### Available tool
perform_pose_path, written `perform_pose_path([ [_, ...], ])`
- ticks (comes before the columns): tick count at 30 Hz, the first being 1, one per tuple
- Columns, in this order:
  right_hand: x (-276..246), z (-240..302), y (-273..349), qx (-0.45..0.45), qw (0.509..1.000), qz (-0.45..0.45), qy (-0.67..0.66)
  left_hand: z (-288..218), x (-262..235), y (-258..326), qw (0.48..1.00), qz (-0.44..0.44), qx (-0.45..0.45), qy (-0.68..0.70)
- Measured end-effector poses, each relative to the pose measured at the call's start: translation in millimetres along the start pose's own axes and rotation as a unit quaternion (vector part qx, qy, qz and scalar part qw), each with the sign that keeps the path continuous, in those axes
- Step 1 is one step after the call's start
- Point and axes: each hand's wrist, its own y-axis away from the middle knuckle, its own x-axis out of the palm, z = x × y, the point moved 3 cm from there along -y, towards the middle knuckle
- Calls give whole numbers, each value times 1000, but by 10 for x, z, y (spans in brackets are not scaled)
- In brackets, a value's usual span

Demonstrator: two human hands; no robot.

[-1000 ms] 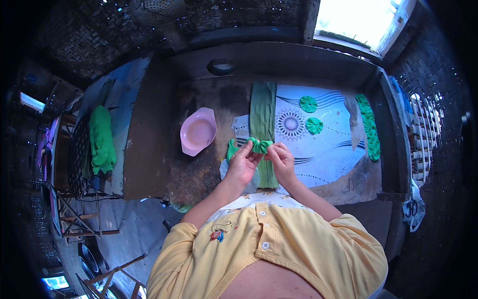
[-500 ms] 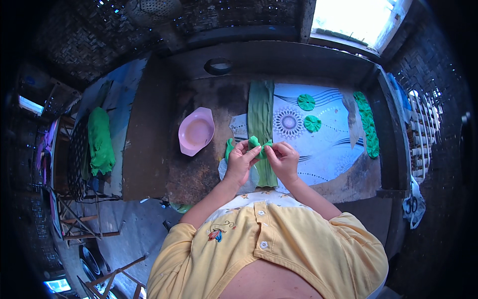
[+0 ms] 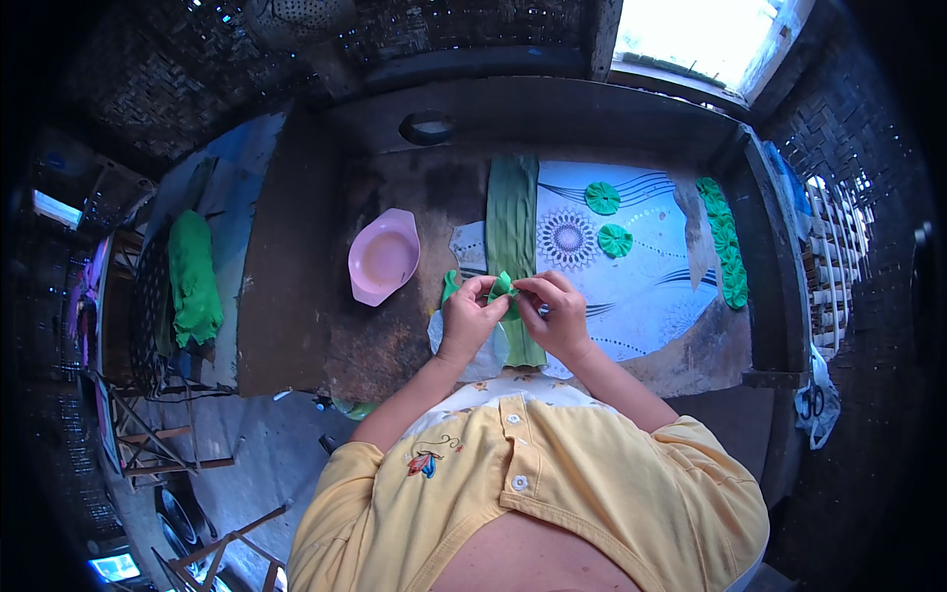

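A small piece of bright green cloth (image 3: 500, 285) is pinched between my two hands, just above a dark green fabric strip. My left hand (image 3: 471, 321) has its fingers closed on the cloth, and part of it sticks out beyond the knuckles on the left. Thumb and fingertips of my right hand (image 3: 555, 315) press together at the cloth's right edge; a needle or thread there is too small to make out. The long dark green strip (image 3: 512, 212) runs across the table under both hands. To its right lie two gathered green fabric rosettes (image 3: 603, 198).
A pink bowl (image 3: 359, 280) stands at left on the stained wooden tabletop (image 3: 380, 355). A row of joined green rosettes (image 3: 725, 247) lies near the right side board. Beyond the left board rests a green cloth bundle (image 3: 193, 281). A plastic bag with scissors (image 3: 815, 403) hangs at right.
My right hand has moved left, closer to my left hand. The green cloth is now bunched upright between the fingertips of both hands. The whole view has shifted slightly.
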Motion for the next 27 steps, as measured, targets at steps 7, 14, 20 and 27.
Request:
perform_pose_path([
  [7, -12, 80, -39, -93, 991, 25, 90, -93, -16, 21, 999, 31, -33, -18],
  [14, -60, 209, -99, -139, 979, 52, 142, -171, 4, 43, 996, 75, -43, 17],
  [20, -64, 217, -137, -118, 985, 72, 104, -161, -12, 43, 990, 109, -86, 26],
  [27, -45, 160, -80, -70, 995, 68, 3, -148, -18, 45, 985, 97, -120, 71],
])
